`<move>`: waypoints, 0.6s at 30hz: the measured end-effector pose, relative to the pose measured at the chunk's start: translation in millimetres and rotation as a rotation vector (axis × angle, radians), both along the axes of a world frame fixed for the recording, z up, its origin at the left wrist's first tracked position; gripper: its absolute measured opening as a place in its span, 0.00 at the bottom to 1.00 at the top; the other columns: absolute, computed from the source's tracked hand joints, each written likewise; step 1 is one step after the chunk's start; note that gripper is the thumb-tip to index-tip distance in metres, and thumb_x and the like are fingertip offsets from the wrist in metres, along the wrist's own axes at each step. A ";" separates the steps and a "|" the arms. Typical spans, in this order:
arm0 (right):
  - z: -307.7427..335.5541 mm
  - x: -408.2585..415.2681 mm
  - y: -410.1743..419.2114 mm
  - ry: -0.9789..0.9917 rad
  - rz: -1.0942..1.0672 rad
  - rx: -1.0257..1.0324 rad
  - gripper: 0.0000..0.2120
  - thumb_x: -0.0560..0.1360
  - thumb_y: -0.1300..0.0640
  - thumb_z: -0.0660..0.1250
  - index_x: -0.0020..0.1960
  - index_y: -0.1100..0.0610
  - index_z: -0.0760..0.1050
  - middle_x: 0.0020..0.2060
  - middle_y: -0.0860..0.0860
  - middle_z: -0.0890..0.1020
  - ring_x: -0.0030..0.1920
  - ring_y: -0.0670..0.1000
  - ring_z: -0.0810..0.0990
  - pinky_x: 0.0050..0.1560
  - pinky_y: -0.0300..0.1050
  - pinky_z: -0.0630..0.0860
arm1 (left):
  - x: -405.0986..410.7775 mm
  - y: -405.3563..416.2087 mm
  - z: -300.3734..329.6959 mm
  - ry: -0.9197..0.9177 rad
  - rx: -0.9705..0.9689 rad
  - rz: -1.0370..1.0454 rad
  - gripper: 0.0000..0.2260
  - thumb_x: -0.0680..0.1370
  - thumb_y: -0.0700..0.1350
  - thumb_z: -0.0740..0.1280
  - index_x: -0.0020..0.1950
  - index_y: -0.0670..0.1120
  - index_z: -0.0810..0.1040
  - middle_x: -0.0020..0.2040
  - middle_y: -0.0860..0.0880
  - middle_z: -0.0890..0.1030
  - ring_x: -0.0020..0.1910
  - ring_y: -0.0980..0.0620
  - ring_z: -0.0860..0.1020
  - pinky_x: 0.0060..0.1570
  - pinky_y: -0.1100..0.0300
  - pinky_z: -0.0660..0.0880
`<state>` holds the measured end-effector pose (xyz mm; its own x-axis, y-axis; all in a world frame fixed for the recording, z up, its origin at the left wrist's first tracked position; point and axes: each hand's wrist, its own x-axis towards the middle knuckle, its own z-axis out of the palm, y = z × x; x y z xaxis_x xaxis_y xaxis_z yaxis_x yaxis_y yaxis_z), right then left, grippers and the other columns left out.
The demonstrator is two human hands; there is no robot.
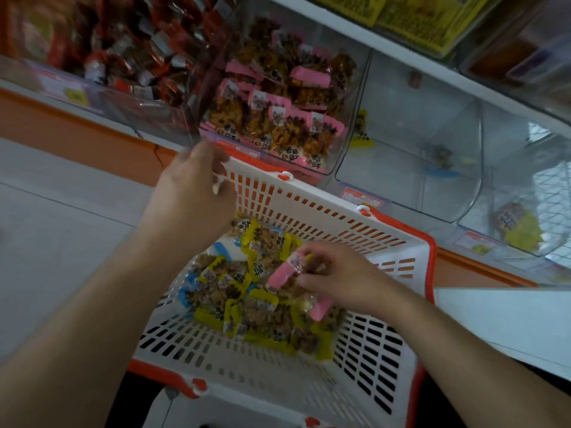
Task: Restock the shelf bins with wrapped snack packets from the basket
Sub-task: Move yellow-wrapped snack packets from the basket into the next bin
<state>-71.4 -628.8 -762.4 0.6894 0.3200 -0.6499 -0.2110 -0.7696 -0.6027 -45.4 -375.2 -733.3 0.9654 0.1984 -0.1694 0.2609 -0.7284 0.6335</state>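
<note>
A white slotted basket (312, 211) with orange trim sits in front of me, with several yellow, blue and pink wrapped snack packets (247, 304) in it. My left hand (191, 193) grips the basket's far left rim corner. My right hand (343, 279) is inside the basket and pinches pink-edged packets (281, 274). Above the basket, a clear shelf bin (278, 103) is filled with pink packets.
A bin of red packets (123, 47) stands at the left. To the right are two clear bins: one (411, 143) nearly bare with a blue packet, one (522, 227) with a yellow packet. A white shelf edge (401, 54) runs above. White floor lies at left.
</note>
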 end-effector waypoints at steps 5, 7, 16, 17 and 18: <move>51.4 24.1 -1.7 -0.093 -0.151 0.250 0.19 0.73 0.55 0.82 0.58 0.39 0.82 0.51 0.47 0.87 0.52 0.50 0.87 0.57 0.62 0.84 | -6.1 -27.8 14.7 0.293 -0.483 -0.246 0.14 0.75 0.64 0.71 0.55 0.58 0.81 0.45 0.58 0.86 0.41 0.57 0.86 0.47 0.52 0.84; 56.0 34.8 1.5 -0.133 -0.189 0.292 0.20 0.71 0.55 0.84 0.58 0.40 0.82 0.50 0.47 0.88 0.52 0.50 0.88 0.57 0.62 0.84 | -5.7 -36.8 15.8 0.315 -0.569 -0.290 0.13 0.73 0.59 0.74 0.52 0.54 0.84 0.44 0.54 0.87 0.40 0.53 0.87 0.45 0.50 0.85; 48.5 77.9 -9.0 -0.123 -0.472 0.537 0.05 0.80 0.63 0.73 0.51 0.56 0.86 0.39 0.53 0.86 0.36 0.53 0.81 0.38 0.47 0.79 | 12.9 -42.5 16.7 0.323 -0.804 -0.164 0.05 0.75 0.46 0.75 0.49 0.51 0.87 0.48 0.47 0.87 0.47 0.50 0.87 0.45 0.57 0.84; 47.4 79.8 -11.1 -0.118 -0.511 0.541 0.04 0.80 0.61 0.73 0.50 0.56 0.87 0.39 0.53 0.86 0.37 0.54 0.81 0.38 0.48 0.79 | 14.5 -45.6 16.2 0.314 -0.813 -0.159 0.04 0.76 0.44 0.74 0.49 0.50 0.86 0.49 0.46 0.87 0.47 0.49 0.87 0.46 0.57 0.84; 46.6 81.1 -13.1 -0.112 -0.544 0.547 0.04 0.80 0.58 0.73 0.50 0.56 0.87 0.40 0.52 0.85 0.38 0.55 0.82 0.41 0.50 0.80 | 16.1 -47.9 15.2 0.301 -0.819 -0.153 0.03 0.77 0.43 0.74 0.49 0.49 0.86 0.50 0.44 0.86 0.47 0.48 0.87 0.46 0.57 0.84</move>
